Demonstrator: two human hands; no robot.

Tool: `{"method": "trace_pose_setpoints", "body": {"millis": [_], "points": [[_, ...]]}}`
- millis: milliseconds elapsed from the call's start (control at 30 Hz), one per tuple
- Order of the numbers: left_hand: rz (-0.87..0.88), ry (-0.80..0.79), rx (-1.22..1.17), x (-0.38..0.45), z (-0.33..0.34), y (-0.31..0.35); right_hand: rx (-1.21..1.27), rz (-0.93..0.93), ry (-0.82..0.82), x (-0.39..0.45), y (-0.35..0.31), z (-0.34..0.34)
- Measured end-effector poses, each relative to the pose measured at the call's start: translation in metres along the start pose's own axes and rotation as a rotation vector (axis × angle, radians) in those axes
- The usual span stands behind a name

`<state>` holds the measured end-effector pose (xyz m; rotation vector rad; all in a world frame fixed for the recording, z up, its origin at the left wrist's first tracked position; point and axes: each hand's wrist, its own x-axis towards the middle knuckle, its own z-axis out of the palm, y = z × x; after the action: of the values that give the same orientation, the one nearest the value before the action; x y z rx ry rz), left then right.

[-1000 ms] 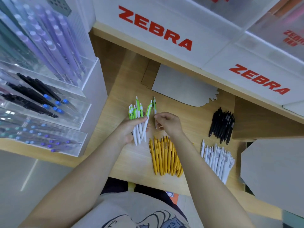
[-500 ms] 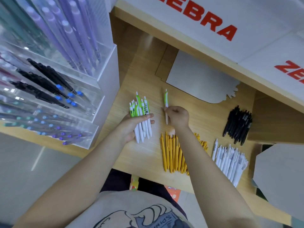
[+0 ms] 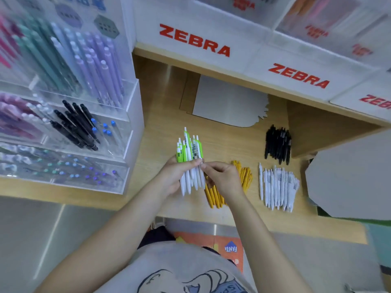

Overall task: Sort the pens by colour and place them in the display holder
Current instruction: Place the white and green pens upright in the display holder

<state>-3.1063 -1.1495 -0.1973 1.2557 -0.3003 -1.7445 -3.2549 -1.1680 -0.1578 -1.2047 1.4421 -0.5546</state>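
My left hand (image 3: 174,176) grips a bundle of several white pens with green clips (image 3: 190,157), held upright over the wooden counter (image 3: 160,115). My right hand (image 3: 224,178) is at the bundle's right side, its fingertips pinching the rightmost pen. Under my right hand lies a pile of yellow pens (image 3: 215,195), partly hidden. A pile of white pens (image 3: 277,187) lies to the right, with a pile of black pens (image 3: 278,144) behind it. The clear acrylic display holder (image 3: 124,149) stands at the left, its tiers filled with purple, teal, black and other pens.
White boxes marked ZEBRA (image 3: 194,42) line the shelf above the counter. A grey card cut-out (image 3: 228,102) lies at the back of the counter. A larger grey board (image 3: 351,178) sits at the right edge. Floor shows below the counter's front edge.
My right hand held one green-clip pen apart from the bundle; that pen is now against the bundle's right side in my left hand. The camera view has shifted.
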Motion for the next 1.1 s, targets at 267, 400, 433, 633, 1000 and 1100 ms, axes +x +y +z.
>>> {"method": "trace_pose_setpoints", "body": {"millis": [267, 400, 433, 633, 1000, 1100], "points": [[0.088, 0.009, 0.141, -0.085, 0.023, -0.009, -0.162, -0.223, -0.04, -0.077, -0.009, -0.021], [0.124, 0.011, 0.226, -0.139, 0.031, -0.01, 0.066, -0.208, 0.055, -0.127, -0.009, -0.03], [0.146, 0.007, 0.271, -0.153, 0.033, -0.01, 0.167, -0.186, 0.06, -0.138, -0.009, -0.032], [0.273, -0.071, 0.534, -0.225, 0.046, -0.009, 0.393, -0.186, 0.003, -0.194, -0.019, -0.031], [0.366, 0.095, 0.377, -0.293, -0.028, 0.045, 0.611, -0.31, -0.167, -0.218, -0.065, 0.032], [0.39, 0.169, 0.27, -0.299, -0.081, 0.067, 0.529, -0.314, -0.167, -0.205, -0.081, 0.084]]}}
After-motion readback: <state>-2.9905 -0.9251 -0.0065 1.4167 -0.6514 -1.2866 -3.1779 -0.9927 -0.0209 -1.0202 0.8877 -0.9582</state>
